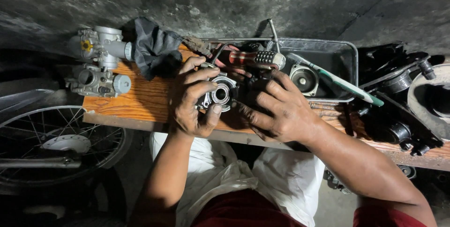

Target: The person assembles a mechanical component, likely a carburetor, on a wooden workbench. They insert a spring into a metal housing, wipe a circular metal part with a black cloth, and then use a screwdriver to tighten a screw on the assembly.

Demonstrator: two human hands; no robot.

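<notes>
My left hand grips a small round metal engine part with a central bore, holding it over the orange wooden board. My right hand rests just to the right of that part, fingers spread and fingertips touching its dark side; what lies under the palm is hidden. Both hands are smeared with grease.
Two silver carburettors and a dark cloth lie on the board's left end. A metal tray behind holds a screwdriver, a round part and a green-handled tool. Black parts sit right; a spoked wheel stands lower left.
</notes>
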